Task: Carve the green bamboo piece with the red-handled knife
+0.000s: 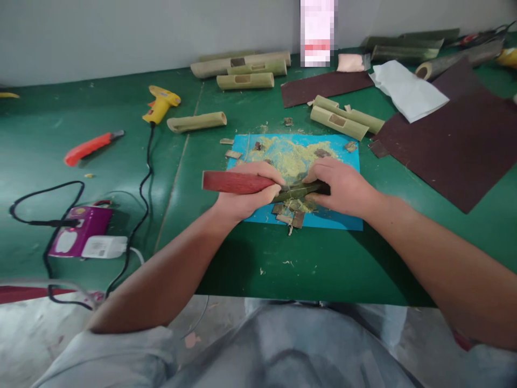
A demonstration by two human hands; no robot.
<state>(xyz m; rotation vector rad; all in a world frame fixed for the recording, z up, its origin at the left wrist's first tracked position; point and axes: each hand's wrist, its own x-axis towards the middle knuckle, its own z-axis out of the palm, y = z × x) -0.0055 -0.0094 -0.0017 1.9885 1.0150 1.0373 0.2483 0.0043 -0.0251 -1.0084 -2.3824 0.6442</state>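
My left hand [244,203] is closed around a tool with a red wooden handle [236,181]. The handle's butt points left, and the tool's working end by the bamboo is too hidden to make out. Fingers of my right hand [347,186] grip a dark green piece of bamboo [297,191] from its right end. The bamboo lies crosswise between both hands, above a blue sheet [345,222]. Yellowish shavings [293,156] cover much of that sheet. Small brown bamboo chips [298,219] are scattered just below the bamboo.
Cut bamboo tubes [245,81] lie at the back, with more bamboo [339,123] at right. Brown sandpaper sheets [456,161] and a white cloth [407,89] sit far right. Leftward are a yellow glue gun [161,102], a red-handled knife [91,149], and a purple box [83,229] with cords.
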